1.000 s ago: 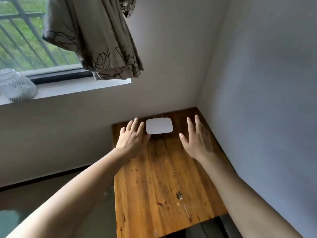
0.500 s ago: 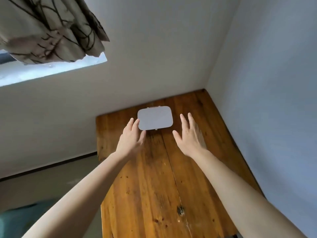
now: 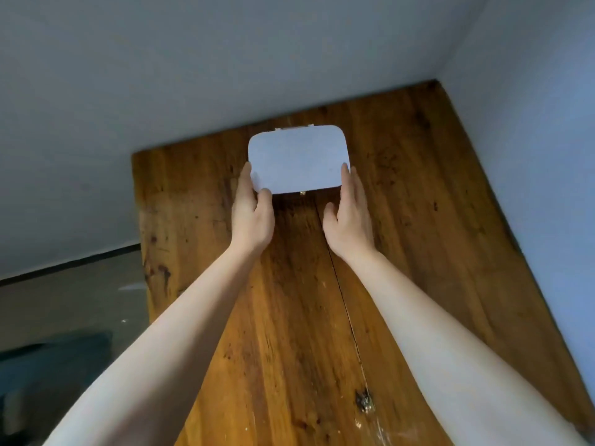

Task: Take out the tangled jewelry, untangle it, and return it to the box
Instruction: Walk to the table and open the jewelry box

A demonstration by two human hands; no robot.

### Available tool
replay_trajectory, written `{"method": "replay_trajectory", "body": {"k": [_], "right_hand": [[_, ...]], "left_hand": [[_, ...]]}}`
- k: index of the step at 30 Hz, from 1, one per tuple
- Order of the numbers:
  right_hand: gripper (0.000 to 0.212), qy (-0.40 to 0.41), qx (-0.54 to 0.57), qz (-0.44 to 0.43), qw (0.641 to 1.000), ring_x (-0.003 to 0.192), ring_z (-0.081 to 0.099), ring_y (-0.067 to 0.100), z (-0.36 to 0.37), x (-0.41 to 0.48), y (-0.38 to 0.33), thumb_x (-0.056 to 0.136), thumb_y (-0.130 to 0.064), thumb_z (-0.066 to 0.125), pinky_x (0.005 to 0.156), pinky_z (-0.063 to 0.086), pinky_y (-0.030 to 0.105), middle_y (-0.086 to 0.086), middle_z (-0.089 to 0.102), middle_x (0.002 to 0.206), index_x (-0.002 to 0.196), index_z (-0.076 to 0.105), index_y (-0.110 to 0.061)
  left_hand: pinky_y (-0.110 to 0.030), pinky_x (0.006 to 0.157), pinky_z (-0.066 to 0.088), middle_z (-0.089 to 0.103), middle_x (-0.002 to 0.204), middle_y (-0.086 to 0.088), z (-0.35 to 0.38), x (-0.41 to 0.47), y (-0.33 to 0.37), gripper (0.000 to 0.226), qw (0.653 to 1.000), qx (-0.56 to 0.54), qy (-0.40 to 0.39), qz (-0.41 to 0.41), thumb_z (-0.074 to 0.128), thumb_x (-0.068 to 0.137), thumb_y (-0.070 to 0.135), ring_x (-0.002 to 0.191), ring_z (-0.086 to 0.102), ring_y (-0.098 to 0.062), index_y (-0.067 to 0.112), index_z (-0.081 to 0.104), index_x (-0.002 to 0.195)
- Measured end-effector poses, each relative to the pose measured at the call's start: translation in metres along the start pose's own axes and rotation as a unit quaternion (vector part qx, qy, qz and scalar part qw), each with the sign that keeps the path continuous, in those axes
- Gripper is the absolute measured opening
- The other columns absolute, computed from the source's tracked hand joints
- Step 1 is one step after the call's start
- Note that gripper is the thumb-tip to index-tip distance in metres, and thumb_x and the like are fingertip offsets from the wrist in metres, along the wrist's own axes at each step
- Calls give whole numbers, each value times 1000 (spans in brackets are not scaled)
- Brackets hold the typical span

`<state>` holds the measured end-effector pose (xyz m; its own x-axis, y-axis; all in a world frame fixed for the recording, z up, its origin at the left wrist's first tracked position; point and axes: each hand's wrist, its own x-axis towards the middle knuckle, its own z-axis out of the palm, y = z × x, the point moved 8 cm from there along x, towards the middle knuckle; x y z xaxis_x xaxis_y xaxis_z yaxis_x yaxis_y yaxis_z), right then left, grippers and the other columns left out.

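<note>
A white jewelry box with rounded corners sits closed near the far end of the wooden table. A small gold clasp shows at its front edge and hinges at its back. My left hand grips the box's front-left corner, fingers along its side and thumb on the lid. My right hand lies against the box's front-right corner with its thumb held apart. No jewelry is visible; the lid hides the inside.
The table stands in a corner, with a white wall behind it and another along its right side. A dark knot marks the near part of the tabletop. Grey floor lies to the left.
Both hands have reached forward from the bare tabletop to the box's front corners. The view has tilted down, so the window and curtain are out of sight.
</note>
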<state>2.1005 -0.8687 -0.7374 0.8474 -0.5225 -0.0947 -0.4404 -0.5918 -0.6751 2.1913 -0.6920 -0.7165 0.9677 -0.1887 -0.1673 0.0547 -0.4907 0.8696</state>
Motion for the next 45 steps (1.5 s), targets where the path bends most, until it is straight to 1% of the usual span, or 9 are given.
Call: {"method": "replay_trajectory", "body": {"k": [3, 10, 16, 21, 26, 30, 35, 40, 45], "right_hand": [[70, 26, 38, -9, 999, 146, 32, 23, -3, -15, 0, 98, -19, 58, 106, 37, 27, 4, 22, 162, 155, 18, -28], [76, -5, -33, -75, 997, 126, 44, 18, 5, -84, 3, 84, -51, 66, 94, 55, 31, 5, 30, 144, 148, 31, -31], [82, 14, -95, -106, 990, 120, 46, 25, 6, -121, 0, 72, -68, 72, 92, 53, 39, 12, 41, 134, 136, 46, -22], [67, 13, -114, -164, 980, 129, 44, 32, 4, -127, -5, 77, -64, 70, 101, 48, 43, 15, 37, 143, 123, 50, -20], [57, -28, -162, -253, 953, 136, 46, 35, 3, -112, -16, 82, -61, 71, 108, 41, 46, 16, 51, 147, 105, 64, -9], [60, -14, -172, -303, 937, 120, 61, 36, -13, -107, -30, 82, -64, 71, 100, 48, 47, 18, 64, 132, 99, 68, -6], [57, 28, -133, -346, 928, 94, 69, 36, -42, -90, -61, 88, -57, 67, 75, 54, 38, 19, 73, 104, 96, 70, -1], [45, 51, -27, -222, 973, 89, 64, 23, -52, -27, -83, 97, -48, 59, 61, 47, 20, 9, 69, 104, 112, 60, -6], [43, 14, 91, 2, 996, 107, 62, 14, -17, 20, -51, 99, -33, 60, 72, 48, 10, 0, 65, 124, 138, 50, -19]], "left_hand": [[3, 90, 32, 47, 141, 20, -8, -16, -5, 47, 999, -25, 36, 8, 42, 101, 40, 119, 45, 14, 28, 40, 146], [-25, 108, 33, 38, 152, 3, -34, -93, -47, 52, 993, 98, 68, -5, 37, 102, 50, 136, 38, -10, 27, 37, 149], [-33, 113, 34, 39, 154, 9, -46, -127, -62, 52, 994, 95, 60, 8, 30, 104, 51, 139, 39, -11, 29, 33, 150], [-11, 112, 15, 26, 162, 11, -48, -147, -83, 48, 990, 137, 30, 12, 23, 108, 42, 146, 25, -2, 33, 24, 155], [-14, 100, 32, 28, 146, 44, -52, -144, -85, 53, 996, 68, 43, -32, 19, 104, 57, 125, 34, 21, 40, 18, 154], [-45, 110, 43, 38, 154, 21, -56, -144, -91, 53, 993, 13, 48, -108, 17, 104, 55, 139, 41, -8, 38, 23, 154], [-37, 95, 55, 66, 121, 18, -62, -140, -91, 46, 989, -8, 56, -136, 27, 105, 50, 115, 60, -11, 31, 56, 135], [-36, 97, 55, 58, 123, 26, -62, -132, -95, 39, 992, 14, 53, -112, 49, 102, 39, 114, 56, 10, 26, 57, 138], [-28, 100, 51, 61, 126, 21, -63, -131, -97, 39, 993, 3, 51, -106, 51, 101, 39, 119, 57, 2, 23, 60, 135]]}}
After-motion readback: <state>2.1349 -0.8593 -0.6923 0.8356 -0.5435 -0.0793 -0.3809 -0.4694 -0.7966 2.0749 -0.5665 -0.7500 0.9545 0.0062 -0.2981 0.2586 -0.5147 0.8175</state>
